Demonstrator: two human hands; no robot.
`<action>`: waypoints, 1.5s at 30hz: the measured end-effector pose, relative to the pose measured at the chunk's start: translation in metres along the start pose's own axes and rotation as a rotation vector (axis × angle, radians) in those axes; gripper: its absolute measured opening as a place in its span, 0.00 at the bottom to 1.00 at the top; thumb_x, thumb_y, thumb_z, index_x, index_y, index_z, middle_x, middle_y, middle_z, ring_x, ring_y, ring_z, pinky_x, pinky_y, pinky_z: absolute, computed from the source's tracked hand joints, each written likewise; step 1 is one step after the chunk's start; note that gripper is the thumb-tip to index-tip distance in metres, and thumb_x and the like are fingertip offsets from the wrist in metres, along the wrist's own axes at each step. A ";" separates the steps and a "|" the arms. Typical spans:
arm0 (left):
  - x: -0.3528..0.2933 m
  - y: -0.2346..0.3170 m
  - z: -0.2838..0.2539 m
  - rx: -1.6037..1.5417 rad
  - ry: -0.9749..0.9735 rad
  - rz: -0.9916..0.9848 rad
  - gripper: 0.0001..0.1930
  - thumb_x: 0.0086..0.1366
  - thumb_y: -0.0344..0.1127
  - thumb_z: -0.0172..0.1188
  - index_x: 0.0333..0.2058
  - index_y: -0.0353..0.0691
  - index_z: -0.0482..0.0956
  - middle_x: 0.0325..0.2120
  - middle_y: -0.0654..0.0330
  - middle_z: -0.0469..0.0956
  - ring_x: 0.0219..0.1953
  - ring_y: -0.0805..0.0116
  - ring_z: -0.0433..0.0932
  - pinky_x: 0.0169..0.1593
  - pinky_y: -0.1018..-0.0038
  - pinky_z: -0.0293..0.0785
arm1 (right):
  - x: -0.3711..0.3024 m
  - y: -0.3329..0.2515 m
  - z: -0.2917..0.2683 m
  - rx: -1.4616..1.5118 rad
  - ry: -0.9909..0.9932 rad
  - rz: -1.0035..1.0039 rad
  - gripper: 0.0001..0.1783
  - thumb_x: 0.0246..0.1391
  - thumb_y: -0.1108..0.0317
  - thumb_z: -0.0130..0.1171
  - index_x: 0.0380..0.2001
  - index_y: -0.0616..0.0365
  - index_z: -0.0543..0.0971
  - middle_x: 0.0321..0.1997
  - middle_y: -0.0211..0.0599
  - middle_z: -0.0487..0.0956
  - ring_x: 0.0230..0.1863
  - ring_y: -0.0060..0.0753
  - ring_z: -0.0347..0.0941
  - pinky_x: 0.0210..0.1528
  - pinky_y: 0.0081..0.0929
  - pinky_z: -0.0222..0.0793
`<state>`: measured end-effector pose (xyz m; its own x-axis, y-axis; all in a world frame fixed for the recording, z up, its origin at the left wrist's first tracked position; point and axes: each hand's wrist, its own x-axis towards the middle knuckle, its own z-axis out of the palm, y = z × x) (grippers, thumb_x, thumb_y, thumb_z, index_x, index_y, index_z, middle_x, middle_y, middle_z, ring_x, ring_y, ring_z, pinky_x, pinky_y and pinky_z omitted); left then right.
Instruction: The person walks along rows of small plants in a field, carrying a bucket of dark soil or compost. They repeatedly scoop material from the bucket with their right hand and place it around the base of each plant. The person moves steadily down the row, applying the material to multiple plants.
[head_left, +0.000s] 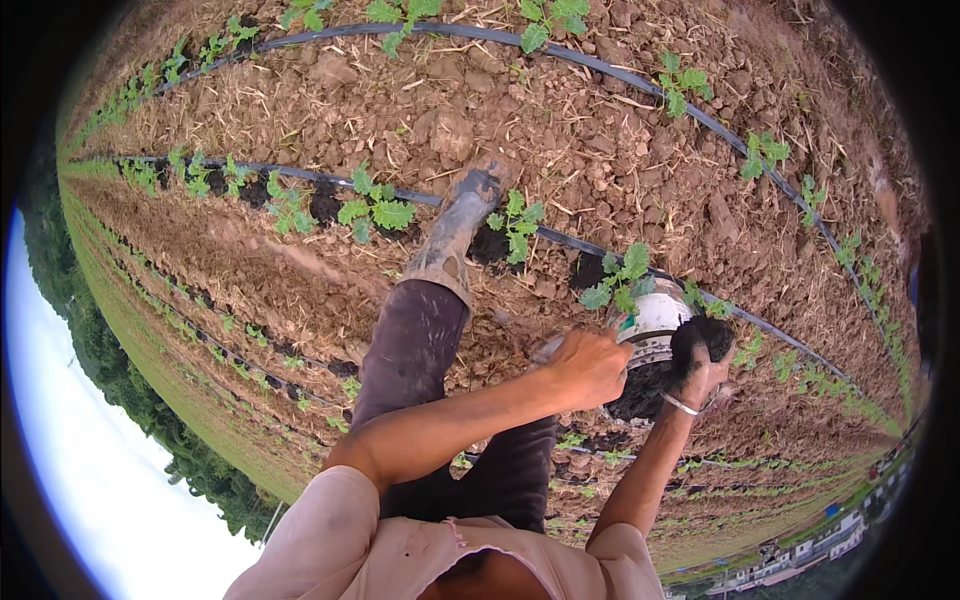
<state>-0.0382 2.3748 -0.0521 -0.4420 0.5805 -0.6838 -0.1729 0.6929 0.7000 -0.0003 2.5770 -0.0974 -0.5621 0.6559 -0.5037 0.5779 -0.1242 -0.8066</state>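
Note:
A white bucket (660,312) is tipped over beside the plant row, its mouth toward me. Dark compost (640,392) fills the lower part of its opening. My left hand (592,368) is closed at the left side of the bucket's rim; whether it grips the rim or a handle is hidden. At the right of the mouth, my right hand (704,372) is cupped around a handful of dark compost (703,340). A white band circles my right wrist. A leafy seedling (628,278) grows just beyond the bucket.
Black drip hose (590,245) runs along the seedling row, with another hose (610,68) farther out. Dark compost patches (325,203) lie beside several seedlings. My muddy boot (455,225) stands near the closer hose. Brown, cloddy soil (430,130) with straw lies between rows.

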 end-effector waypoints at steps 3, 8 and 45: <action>-0.001 -0.002 -0.010 0.002 0.066 0.046 0.14 0.54 0.33 0.55 0.38 0.32 0.77 0.33 0.44 0.77 0.31 0.48 0.79 0.35 0.54 0.76 | 0.059 0.000 0.105 0.006 -0.189 -0.076 0.24 0.34 0.77 0.63 0.41 0.63 0.76 0.35 0.34 0.78 0.32 0.29 0.74 0.39 0.27 0.72; -0.004 -0.011 -0.029 -0.040 0.141 0.045 0.11 0.50 0.32 0.56 0.32 0.32 0.78 0.31 0.42 0.77 0.32 0.48 0.79 0.35 0.57 0.76 | 0.153 -0.013 0.283 -0.500 -0.243 -0.164 0.29 0.30 0.65 0.69 0.42 0.64 0.77 0.35 0.44 0.80 0.35 0.38 0.77 0.42 0.29 0.72; 0.011 -0.004 0.019 0.146 -0.063 0.000 0.17 0.56 0.34 0.54 0.44 0.33 0.75 0.36 0.45 0.75 0.36 0.48 0.78 0.42 0.53 0.73 | 0.028 0.157 -0.164 -1.063 0.246 -0.001 0.55 0.38 0.42 0.68 0.62 0.69 0.59 0.60 0.64 0.66 0.61 0.59 0.63 0.62 0.41 0.59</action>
<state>-0.0254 2.3866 -0.0668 -0.3856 0.6029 -0.6984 -0.0414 0.7449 0.6659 0.1715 2.6974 -0.1872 -0.4976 0.8013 -0.3321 0.8600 0.5057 -0.0683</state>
